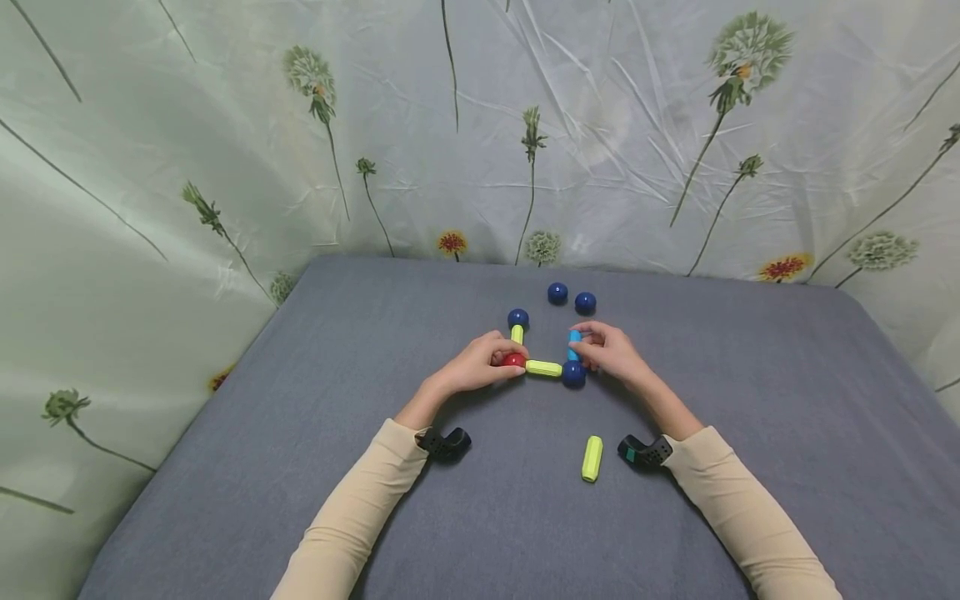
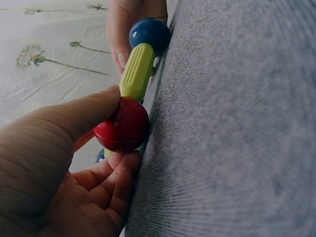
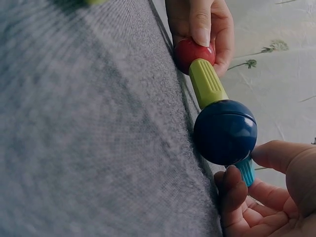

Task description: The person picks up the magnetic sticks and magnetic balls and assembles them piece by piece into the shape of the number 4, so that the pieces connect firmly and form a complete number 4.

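Note:
My left hand (image 1: 480, 363) grips a red ball (image 2: 123, 126) between thumb and fingers. From that ball one yellow-green rod (image 1: 543, 368) runs right to a dark blue ball (image 3: 226, 132), and another yellow-green rod (image 1: 517, 334) runs away to a second dark blue ball (image 1: 518, 318). In my right hand (image 1: 609, 350) a light blue rod (image 1: 574, 343) is pinched between thumb and fingers. Its near end touches the right-hand blue ball. In the right wrist view the fingers partly hide this rod.
Two loose dark blue balls, a left one (image 1: 557, 292) and a right one (image 1: 586, 302), lie beyond my right hand. A loose yellow-green rod (image 1: 592, 459) lies nearer, between the forearms. Everything rests on a grey cloth surface (image 1: 480, 525), with a flower-print curtain (image 1: 420, 150) behind.

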Demonstrator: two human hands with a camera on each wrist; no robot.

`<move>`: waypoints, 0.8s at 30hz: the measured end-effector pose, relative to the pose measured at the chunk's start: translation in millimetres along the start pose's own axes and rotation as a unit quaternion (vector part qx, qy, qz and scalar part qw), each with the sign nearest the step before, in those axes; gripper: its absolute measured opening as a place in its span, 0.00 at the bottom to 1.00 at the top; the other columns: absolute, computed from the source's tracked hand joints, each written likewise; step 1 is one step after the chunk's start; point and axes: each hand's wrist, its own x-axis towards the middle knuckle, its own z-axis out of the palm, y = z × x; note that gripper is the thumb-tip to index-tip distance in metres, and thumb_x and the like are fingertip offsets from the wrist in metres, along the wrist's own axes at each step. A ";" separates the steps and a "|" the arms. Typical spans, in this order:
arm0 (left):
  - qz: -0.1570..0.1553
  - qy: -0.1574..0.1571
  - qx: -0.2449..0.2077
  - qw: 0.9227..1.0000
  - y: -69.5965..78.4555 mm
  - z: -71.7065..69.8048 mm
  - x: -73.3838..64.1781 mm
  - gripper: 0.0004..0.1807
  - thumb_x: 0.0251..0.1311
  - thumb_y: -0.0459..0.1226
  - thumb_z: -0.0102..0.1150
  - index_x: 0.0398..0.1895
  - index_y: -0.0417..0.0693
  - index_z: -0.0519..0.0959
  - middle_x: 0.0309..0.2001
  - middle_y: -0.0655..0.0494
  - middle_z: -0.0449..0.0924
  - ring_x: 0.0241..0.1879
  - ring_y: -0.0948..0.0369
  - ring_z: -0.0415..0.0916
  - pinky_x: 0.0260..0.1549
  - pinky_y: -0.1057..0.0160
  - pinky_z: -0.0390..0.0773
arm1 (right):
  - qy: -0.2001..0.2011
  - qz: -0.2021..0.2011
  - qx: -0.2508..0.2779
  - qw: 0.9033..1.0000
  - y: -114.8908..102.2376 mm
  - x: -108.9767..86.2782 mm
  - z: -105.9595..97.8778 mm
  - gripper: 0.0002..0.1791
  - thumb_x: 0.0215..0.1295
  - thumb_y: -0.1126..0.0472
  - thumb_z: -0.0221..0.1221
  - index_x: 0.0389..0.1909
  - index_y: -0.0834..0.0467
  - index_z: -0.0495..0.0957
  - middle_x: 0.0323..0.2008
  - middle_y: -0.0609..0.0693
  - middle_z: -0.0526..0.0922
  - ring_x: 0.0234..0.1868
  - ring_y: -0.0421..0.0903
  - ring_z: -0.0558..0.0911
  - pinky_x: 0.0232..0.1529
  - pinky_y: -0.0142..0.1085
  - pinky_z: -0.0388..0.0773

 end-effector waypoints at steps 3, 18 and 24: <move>0.000 0.001 0.002 1.000 0.2 -0.3 0.5 0.13 0.60 0.42 0.60 0.47 0.52 0.80 0.32 0.54 0.67 0.32 0.62 0.61 0.30 0.69 0.62 | 0.001 -0.008 -0.002 1.000 1.9 0.1 -0.1 0.22 0.66 0.62 0.54 0.57 0.69 0.69 0.29 0.51 0.77 0.24 0.35 0.73 0.26 0.30 0.72; 0.009 0.003 0.007 1.000 2.4 -0.8 -0.8 0.13 0.59 0.42 0.60 0.47 0.51 0.80 0.31 0.54 0.67 0.31 0.62 0.60 0.30 0.70 0.60 | 0.029 -0.026 -0.017 0.999 8.2 0.3 4.4 0.21 0.66 0.62 0.54 0.56 0.70 0.71 0.35 0.59 0.78 0.24 0.34 0.73 0.27 0.28 0.73; 0.013 0.004 0.010 1.000 2.7 -1.0 -0.7 0.14 0.59 0.42 0.60 0.48 0.51 0.80 0.31 0.55 0.66 0.31 0.63 0.59 0.30 0.70 0.60 | 0.035 -0.028 -0.015 0.999 8.1 -0.1 4.9 0.21 0.66 0.62 0.55 0.56 0.69 0.71 0.37 0.61 0.78 0.25 0.34 0.73 0.27 0.28 0.73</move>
